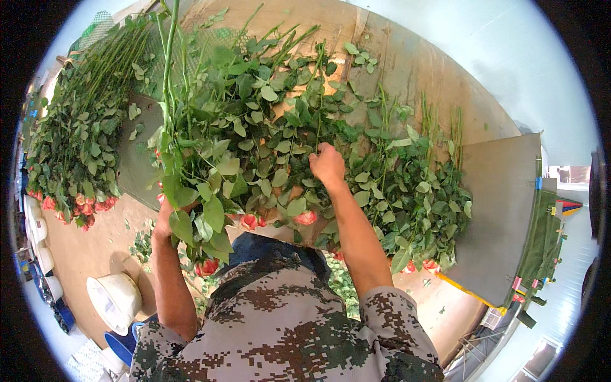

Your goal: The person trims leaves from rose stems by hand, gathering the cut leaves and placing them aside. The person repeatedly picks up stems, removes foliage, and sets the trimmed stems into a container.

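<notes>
Long-stemmed roses (305,217) with orange-red blooms and dense leaves lie across the table, their blooms towards me. At the left my left hand (177,212), partly hidden by leaves, is around several upright rose stems (168,90); a red bloom (206,267) hangs below it. My right hand (328,163) is over the middle of the pile, its fingers bent at a rose stem among the leaves; whether it grips the stem is not clear. More roses (415,205) lie to its right.
A large bunch of roses (86,119) lies at the far left, beside green netting (97,26). A white bucket (114,298) and a blue one (121,343) stand on the floor at lower left. A grey panel (501,215) bounds the right side. Loose leaves lie on the tabletop (425,57).
</notes>
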`<state>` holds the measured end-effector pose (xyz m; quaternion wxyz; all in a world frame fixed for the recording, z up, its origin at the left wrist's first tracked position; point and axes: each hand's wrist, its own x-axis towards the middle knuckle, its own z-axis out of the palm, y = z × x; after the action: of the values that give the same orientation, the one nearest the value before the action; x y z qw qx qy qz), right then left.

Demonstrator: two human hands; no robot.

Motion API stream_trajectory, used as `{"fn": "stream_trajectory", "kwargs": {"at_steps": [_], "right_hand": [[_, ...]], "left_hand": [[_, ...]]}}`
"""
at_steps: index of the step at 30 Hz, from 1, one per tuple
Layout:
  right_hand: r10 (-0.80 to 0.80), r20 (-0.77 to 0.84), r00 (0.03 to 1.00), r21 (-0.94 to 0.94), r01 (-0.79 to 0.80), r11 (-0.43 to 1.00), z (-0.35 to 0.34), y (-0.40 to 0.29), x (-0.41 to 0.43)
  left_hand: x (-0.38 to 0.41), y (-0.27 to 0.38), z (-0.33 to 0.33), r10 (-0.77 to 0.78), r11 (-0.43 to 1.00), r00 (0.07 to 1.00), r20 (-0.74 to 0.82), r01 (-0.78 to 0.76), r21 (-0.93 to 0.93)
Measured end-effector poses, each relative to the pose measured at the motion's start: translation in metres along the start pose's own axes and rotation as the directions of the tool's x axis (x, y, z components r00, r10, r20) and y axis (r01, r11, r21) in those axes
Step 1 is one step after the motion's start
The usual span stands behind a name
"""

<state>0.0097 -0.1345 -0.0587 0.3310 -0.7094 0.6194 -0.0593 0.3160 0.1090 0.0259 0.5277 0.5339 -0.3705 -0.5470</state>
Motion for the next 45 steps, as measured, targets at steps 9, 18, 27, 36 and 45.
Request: {"fn": "stream_trajectory", "kwargs": {"at_steps": [9, 18, 27, 36, 45], "right_hand": [[0.040, -0.118, 0.992, 0.008, -0.040, 0.999, -0.011, 0.064, -0.067], [0.192, -0.052, 0.980, 0.067, -0.188, 0.980, 0.000, 0.061, -0.063], [0.128, -0.230, 0.965, 0.228, -0.074, 0.971, -0.042, 0.043, -0.095], [0.221, -0.484, 0.847, 0.174, -0.154, 0.973, -0.129, 0.076, -0.152], [0.188, -0.252, 0.949, -0.014, -0.198, 0.980, -0.061, 0.092, -0.109]], "left_hand": [[0.003, -0.002, 0.004, -0.038, 0.997, 0.994, -0.102, 0.045, 0.067], [0.023, 0.001, 0.009, -0.015, 0.996, 0.998, 0.056, 0.020, -0.084], [0.031, 0.005, 0.017, -0.028, 0.998, 0.996, 0.080, 0.024, 0.052], [0.024, -0.013, 0.000, -0.097, 0.990, 0.995, 0.028, 0.094, 0.103], [0.028, -0.008, 0.017, -0.098, 0.993, 0.992, 0.075, 0.102, -0.063]]}}
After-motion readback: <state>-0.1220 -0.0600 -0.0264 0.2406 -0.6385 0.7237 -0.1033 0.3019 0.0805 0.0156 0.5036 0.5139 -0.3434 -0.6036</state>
